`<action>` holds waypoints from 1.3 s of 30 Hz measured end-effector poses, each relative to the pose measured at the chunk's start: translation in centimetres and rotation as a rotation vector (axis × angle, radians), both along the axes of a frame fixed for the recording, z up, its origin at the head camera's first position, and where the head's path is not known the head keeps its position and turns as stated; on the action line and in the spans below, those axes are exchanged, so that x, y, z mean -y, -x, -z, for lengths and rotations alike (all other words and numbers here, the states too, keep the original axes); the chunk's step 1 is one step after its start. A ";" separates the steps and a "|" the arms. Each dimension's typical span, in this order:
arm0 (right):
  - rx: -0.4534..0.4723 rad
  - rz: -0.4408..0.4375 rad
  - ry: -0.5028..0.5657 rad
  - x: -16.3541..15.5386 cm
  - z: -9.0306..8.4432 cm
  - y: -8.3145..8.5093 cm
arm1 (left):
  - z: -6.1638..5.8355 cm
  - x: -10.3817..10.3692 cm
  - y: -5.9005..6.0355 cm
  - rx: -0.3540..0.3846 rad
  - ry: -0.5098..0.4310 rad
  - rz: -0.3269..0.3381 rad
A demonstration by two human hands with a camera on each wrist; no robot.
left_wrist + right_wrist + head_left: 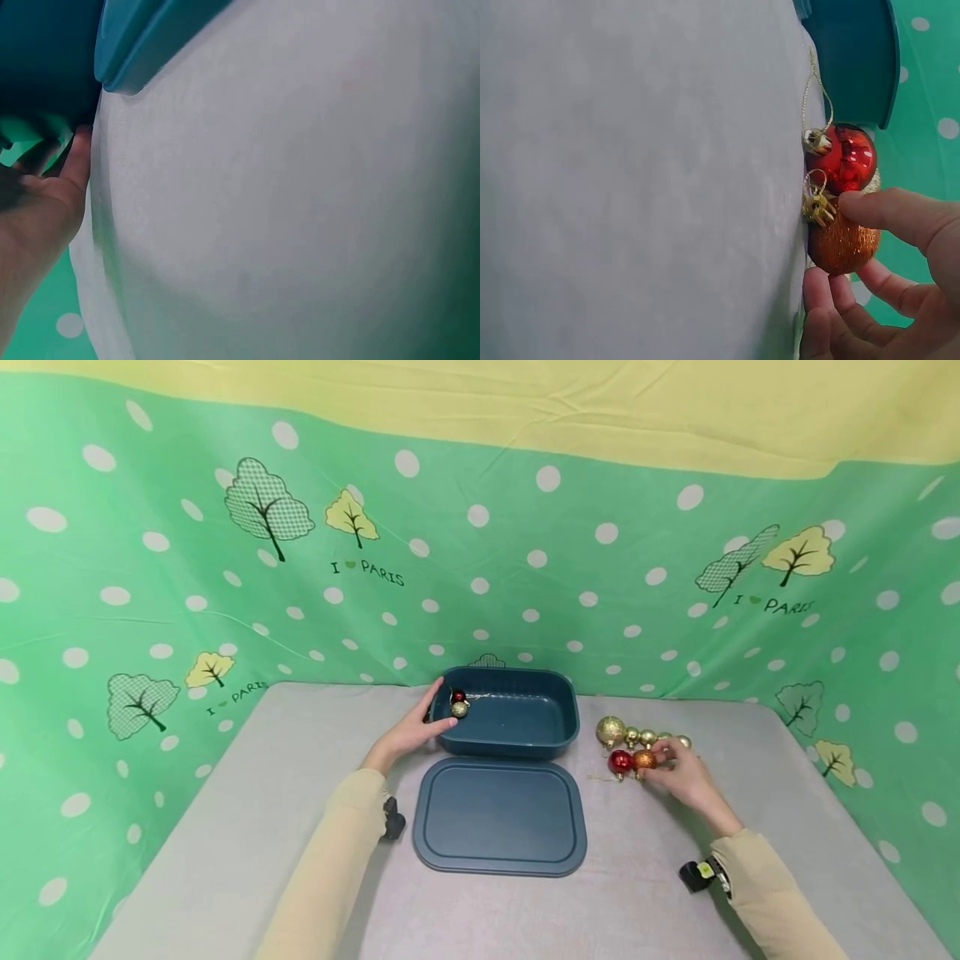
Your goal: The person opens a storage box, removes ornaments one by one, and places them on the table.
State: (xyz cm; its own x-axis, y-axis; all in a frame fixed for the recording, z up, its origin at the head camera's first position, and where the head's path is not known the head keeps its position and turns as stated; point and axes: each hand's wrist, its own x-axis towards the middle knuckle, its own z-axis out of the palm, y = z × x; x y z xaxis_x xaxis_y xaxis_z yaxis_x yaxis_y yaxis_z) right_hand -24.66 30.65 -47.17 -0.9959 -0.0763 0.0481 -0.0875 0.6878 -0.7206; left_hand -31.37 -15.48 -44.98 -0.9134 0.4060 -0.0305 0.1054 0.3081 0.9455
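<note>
Two hands: left (408, 732) on box (517, 739), right (686, 777) pinching orange bauble (644, 760)

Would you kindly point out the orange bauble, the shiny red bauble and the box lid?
orange bauble (843, 244), right wrist view, glittery body.
shiny red bauble (847, 159), right wrist view, glossy body.
box lid (499, 815), head view, flat centre.
</note>
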 end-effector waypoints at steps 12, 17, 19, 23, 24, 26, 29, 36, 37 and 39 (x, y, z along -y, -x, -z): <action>0.012 0.004 0.050 -1.1 -1.6 -0.4 | 0.2 -0.1 0.0 -0.004 0.003 -0.004; -0.014 0.000 0.089 -0.5 -2.6 -0.8 | 0.2 0.0 -0.1 0.001 0.006 -0.008; -0.030 -0.007 0.109 -0.2 -2.8 -0.7 | 0.2 -0.1 -0.1 0.011 -0.005 -0.009; -0.058 -0.037 0.182 0.8 -2.9 -0.5 | 0.1 -0.2 -0.3 0.025 -0.025 -0.010; -0.067 -0.048 0.200 1.1 -3.0 -0.4 | 0.1 -0.2 -0.3 0.027 -0.023 -0.010; -0.076 -0.067 0.230 1.8 -3.0 -0.2 | 0.0 -0.2 -0.3 0.027 -0.015 -0.011; -0.085 -0.083 0.240 3.0 -3.3 0.2 | -0.2 -0.3 -0.4 0.023 -0.001 -0.011; -0.078 -0.138 0.287 6.2 -4.0 1.0 | -0.3 -0.2 -0.4 0.027 -0.013 -0.019; -0.080 -0.147 0.299 6.6 -4.0 1.1 | -0.3 -0.2 -0.4 0.027 -0.016 -0.021; -0.095 -0.158 0.314 7.3 -3.8 1.3 | -0.3 -0.2 -0.3 0.021 -0.013 -0.023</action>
